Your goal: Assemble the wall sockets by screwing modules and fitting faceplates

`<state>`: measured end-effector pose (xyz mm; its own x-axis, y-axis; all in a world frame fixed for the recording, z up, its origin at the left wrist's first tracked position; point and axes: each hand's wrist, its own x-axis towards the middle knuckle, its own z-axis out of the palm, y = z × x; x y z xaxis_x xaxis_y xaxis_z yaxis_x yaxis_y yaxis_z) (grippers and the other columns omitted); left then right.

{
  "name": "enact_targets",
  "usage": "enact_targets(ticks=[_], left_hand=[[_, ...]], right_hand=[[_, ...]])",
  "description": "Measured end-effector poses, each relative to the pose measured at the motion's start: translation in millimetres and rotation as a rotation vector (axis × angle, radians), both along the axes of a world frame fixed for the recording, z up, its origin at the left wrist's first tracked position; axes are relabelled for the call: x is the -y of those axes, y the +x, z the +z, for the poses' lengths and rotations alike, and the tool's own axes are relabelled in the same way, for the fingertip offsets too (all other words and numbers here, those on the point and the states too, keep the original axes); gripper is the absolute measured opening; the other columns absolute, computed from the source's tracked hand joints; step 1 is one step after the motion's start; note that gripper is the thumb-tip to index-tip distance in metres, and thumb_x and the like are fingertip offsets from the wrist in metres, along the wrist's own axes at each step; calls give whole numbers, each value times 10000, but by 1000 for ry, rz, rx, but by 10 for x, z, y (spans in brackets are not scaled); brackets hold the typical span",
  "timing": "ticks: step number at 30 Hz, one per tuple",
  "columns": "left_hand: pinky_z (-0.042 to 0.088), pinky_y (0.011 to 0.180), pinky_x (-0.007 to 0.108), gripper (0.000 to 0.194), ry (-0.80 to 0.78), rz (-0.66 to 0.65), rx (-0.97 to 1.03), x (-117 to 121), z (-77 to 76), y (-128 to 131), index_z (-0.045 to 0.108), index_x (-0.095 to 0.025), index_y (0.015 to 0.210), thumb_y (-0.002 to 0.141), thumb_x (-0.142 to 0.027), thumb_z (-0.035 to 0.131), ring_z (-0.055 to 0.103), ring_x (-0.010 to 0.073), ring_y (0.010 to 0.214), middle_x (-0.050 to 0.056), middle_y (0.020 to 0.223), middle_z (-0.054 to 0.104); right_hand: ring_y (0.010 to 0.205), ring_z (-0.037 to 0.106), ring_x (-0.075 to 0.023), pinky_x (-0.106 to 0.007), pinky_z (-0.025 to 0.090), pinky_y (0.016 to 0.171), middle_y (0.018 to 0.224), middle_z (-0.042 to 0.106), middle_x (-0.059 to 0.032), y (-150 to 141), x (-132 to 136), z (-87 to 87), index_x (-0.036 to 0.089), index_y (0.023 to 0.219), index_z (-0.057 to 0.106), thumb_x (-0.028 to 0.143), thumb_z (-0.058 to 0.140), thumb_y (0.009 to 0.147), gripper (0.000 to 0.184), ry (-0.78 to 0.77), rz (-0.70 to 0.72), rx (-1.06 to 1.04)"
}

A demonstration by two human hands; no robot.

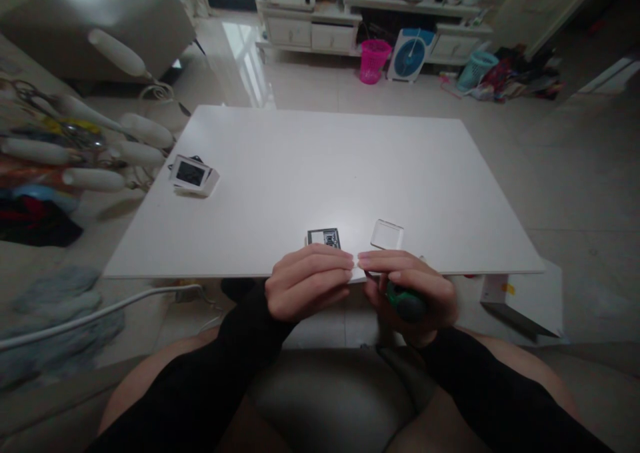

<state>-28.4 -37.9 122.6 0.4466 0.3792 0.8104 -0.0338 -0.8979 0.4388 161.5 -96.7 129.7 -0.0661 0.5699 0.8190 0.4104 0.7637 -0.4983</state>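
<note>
At the table's near edge, my left hand (310, 278) is closed, its fingers pressed together over a small white flat piece (357, 277). My right hand (420, 286) is wrapped round a green-and-black handle, seemingly a screwdriver (406, 302), whose shaft is hidden. Its fingertips also touch the white piece, almost meeting those of my left hand. Just beyond my left fingers lies a small device with a bare circuit board (330, 237), partly covered by the hand. A clear, shallow rectangular cover (387, 234) rests beyond my right hand.
On the white table (320, 166), a stack of white-framed devices with a dark screen (191, 172) sits at the left. A lamp-like stand with white arms (145, 129) is beside the left edge. A white box (525, 299) stands below the right corner.
</note>
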Motion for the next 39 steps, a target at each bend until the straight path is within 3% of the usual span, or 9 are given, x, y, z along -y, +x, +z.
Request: enact_targets(ticks=[11, 20, 39], left_hand=[[691, 835, 333, 200, 35, -27, -5, -49, -27, -6, 700, -175, 1079, 900, -101, 748, 782, 205, 1027, 82, 1023, 801], [686, 829, 326, 216, 27, -37, -2, -70, -20, 0, 687, -139, 1059, 868, -87, 773, 791, 201, 969, 98, 982, 803], [681, 815, 312, 247, -38, -51, 16, -31, 42, -28, 689, -165, 1085, 867, -101, 786, 788, 204, 964, 98, 987, 785]], right_hand=[[908, 822, -206, -373, 719, 741, 1042, 837, -19, -6, -11, -21, 280, 1148, 609, -66, 710, 753, 535, 3, -33, 1], [892, 820, -206, -367, 717, 737, 1041, 833, -68, 11, -19, -78, 234, 1102, 603, -35, 722, 780, 436, 35, -34, 41], [965, 813, -213, -340, 709, 685, 1083, 826, -51, 15, 34, 14, 264, 1172, 598, -65, 679, 774, 523, -16, 3, 46]])
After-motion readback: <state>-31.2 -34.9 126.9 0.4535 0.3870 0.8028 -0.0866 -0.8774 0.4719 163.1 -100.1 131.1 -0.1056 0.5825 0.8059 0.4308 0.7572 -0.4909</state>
